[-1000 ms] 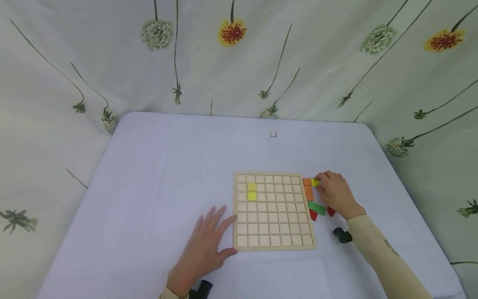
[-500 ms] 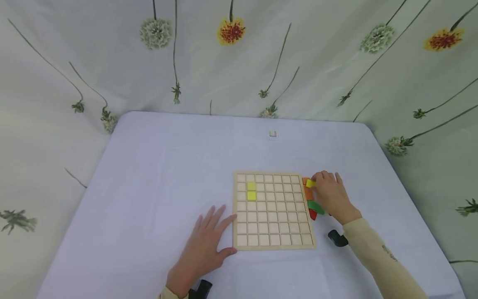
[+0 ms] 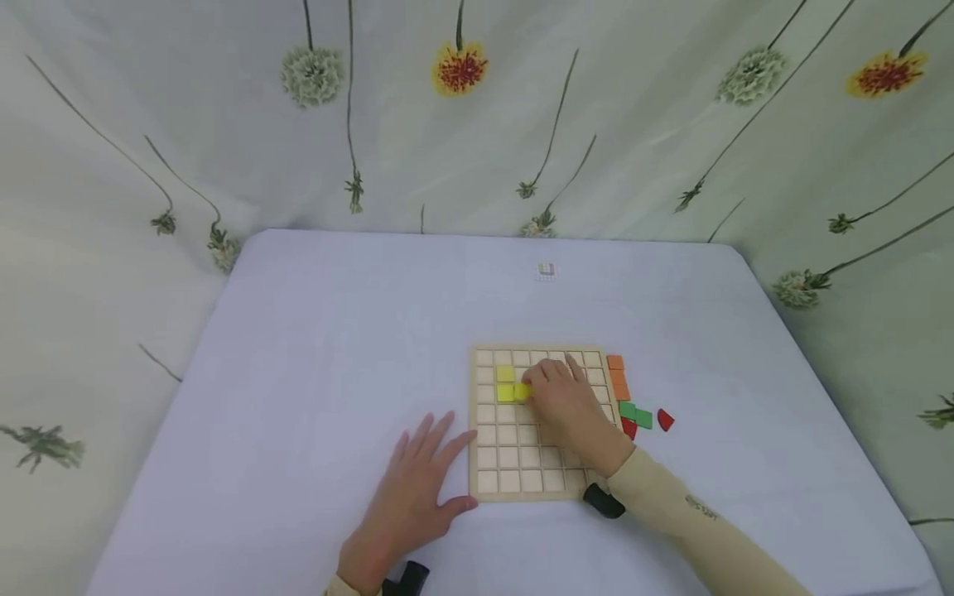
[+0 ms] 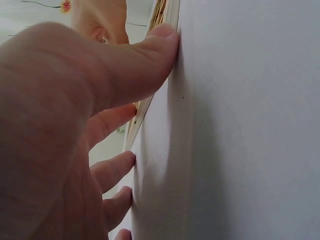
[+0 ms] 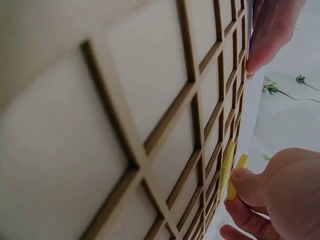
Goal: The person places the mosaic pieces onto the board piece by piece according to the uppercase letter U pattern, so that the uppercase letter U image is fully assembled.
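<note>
A wooden grid board (image 3: 509, 458) lies on the table. Two yellow square tiles (image 3: 505, 374) sit one below the other in its upper left cells. Over the board, my right hand (image 3: 570, 410) pinches a third yellow tile (image 3: 521, 391) beside the lower one. In the right wrist view, thumb and fingertips hold this yellow tile (image 5: 237, 176) tilted, close over the grid. My left hand (image 3: 410, 492) lies spread at the board's left edge, thumb and index fingertip touching the frame. From the left wrist view, the thumb (image 4: 145, 62) rests against the board's side.
Orange tiles (image 3: 618, 377), green tiles (image 3: 636, 415) and red pieces (image 3: 665, 420) lie along the board's right side. A small printed pattern card (image 3: 546, 271) lies farther back on the white-covered table (image 3: 320, 348). A flower-print cloth (image 3: 648, 124) hangs behind.
My right hand has taken the yellow tile from the pile on the right and carried it left over the board to the placed yellow tiles. My left hand has stayed put.
</note>
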Action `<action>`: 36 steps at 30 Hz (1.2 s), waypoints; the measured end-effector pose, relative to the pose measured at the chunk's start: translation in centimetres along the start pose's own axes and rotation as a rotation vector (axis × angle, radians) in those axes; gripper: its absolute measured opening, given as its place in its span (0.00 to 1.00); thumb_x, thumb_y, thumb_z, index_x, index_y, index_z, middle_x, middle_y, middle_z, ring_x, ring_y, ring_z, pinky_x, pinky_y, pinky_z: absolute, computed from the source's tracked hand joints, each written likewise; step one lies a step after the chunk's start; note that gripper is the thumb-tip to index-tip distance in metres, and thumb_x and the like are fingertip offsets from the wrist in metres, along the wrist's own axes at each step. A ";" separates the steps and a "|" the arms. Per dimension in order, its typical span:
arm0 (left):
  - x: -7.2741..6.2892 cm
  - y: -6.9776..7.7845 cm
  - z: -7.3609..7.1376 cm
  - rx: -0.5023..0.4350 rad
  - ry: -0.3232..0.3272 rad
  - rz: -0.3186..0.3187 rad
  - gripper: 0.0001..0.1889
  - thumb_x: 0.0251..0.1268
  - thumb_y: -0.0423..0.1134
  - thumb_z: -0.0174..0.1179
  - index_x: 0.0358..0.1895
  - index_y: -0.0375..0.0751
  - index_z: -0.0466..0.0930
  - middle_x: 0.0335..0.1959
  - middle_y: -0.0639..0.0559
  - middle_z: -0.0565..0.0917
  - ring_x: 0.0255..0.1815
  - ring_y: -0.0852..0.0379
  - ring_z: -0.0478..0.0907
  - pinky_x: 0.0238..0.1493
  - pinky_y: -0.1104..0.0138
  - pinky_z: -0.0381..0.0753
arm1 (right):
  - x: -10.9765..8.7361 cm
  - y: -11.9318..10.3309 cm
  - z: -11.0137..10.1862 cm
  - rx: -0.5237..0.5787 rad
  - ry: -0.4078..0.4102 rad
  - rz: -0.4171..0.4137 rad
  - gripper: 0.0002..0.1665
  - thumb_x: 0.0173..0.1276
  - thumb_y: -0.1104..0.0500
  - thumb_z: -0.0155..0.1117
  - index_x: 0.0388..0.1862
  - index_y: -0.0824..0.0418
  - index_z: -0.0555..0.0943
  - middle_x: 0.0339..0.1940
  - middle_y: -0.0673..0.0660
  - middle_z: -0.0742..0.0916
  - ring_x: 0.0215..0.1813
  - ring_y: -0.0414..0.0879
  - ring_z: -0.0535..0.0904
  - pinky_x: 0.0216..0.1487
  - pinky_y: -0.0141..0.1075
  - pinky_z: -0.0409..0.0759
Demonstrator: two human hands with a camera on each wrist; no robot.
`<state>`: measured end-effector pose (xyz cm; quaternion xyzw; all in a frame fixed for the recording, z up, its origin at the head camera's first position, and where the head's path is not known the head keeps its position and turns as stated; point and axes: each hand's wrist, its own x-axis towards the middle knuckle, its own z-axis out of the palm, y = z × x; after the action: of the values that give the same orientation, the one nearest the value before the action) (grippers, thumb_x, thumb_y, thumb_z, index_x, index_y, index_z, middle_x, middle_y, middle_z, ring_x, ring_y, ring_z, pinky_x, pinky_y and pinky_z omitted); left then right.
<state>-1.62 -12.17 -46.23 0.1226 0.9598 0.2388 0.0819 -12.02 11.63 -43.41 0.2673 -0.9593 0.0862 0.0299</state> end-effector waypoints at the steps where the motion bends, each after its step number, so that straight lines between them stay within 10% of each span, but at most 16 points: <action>1: 0.0 0.0 0.1 -0.001 0.000 0.002 0.42 0.55 0.55 0.75 0.75 0.58 0.67 0.82 0.47 0.59 0.84 0.39 0.51 0.79 0.36 0.54 | 0.1 -0.4 0.3 0.008 -0.006 -0.002 0.15 0.69 0.60 0.70 0.52 0.61 0.79 0.52 0.56 0.84 0.62 0.55 0.79 0.76 0.63 0.66; 36: 0.0 0.0 0.1 0.000 0.010 0.009 0.43 0.54 0.55 0.75 0.75 0.58 0.68 0.82 0.47 0.60 0.84 0.39 0.52 0.78 0.35 0.55 | -0.8 -2.5 1.1 -0.059 0.019 -0.114 0.13 0.67 0.59 0.72 0.49 0.58 0.83 0.47 0.53 0.84 0.56 0.51 0.79 0.78 0.64 0.62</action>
<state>-1.57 -12.15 -46.28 0.1256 0.9597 0.2396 0.0760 -10.02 9.74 -44.21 0.3195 -0.9444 0.0583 0.0516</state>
